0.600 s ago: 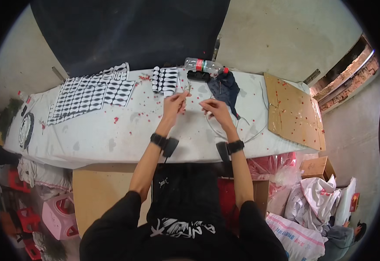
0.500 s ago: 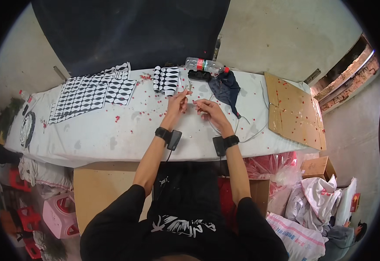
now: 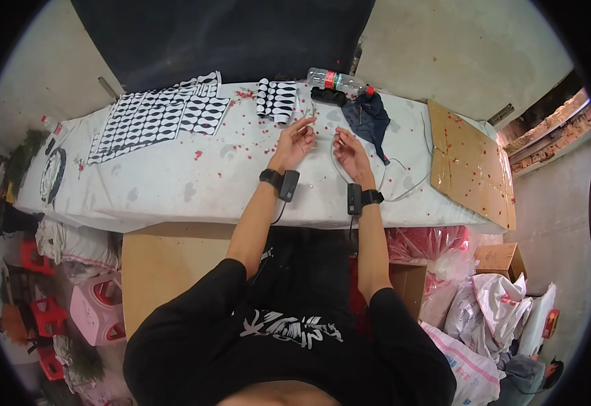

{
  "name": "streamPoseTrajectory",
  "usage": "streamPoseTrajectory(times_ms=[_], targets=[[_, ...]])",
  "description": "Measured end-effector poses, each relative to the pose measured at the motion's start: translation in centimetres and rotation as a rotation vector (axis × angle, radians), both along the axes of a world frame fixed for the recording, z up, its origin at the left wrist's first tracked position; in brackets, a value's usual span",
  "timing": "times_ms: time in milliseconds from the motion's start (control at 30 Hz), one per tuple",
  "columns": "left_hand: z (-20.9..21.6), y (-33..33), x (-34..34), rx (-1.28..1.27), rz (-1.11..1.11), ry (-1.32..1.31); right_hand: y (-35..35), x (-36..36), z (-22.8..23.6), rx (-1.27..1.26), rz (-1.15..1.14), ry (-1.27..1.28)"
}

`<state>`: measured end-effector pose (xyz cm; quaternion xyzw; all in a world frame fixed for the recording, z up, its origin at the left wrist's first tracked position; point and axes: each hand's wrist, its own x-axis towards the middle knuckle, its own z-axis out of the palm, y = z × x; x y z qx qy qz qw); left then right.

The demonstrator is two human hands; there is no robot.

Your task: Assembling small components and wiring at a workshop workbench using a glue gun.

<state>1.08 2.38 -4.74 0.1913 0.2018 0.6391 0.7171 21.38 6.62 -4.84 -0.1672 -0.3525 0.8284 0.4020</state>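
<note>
My left hand is raised over the white-covered table, thumb and forefinger pinched at the base of a thin twig-like stem. The stem points away from me, its tip blurred against the tablecloth. Just to the right, my right hand is closed in a pinch, fingertips facing the left hand across a small gap. Whatever sits in that pinch is too small to name. Both wrists carry black straps with small boxes. Small red beads or berries lie scattered on the cloth around my hands.
Black-and-white patterned sheets lie at left, with a rolled one behind my left hand. A plastic bottle, a black case and dark cloth are at the back. Flattened cardboard covers the right end; a pale cord curves nearby.
The whole view has shifted, so the table appears higher and further right. My right hand has turned its fingertips more upward. The left hand keeps its pinch on the stem.
</note>
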Motion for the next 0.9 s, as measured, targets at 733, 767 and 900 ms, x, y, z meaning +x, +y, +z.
streamPoseTrajectory(times_ms=[733, 767, 900], targets=[[-0.6, 0.4, -0.5, 0.013, -0.146, -0.194, 0.5, 0.1, -0.9, -0.139, -0.056, 0.139], [-0.7, 0.4, -0.5, 0.024, -0.155, -0.214, 0.4, 0.1, -0.9, -0.146, -0.056, 0.140], [-0.7, 0.5, -0.5, 0.036, -0.150, -0.245, 0.4, -0.1, -0.8, -0.152, -0.058, 0.142]])
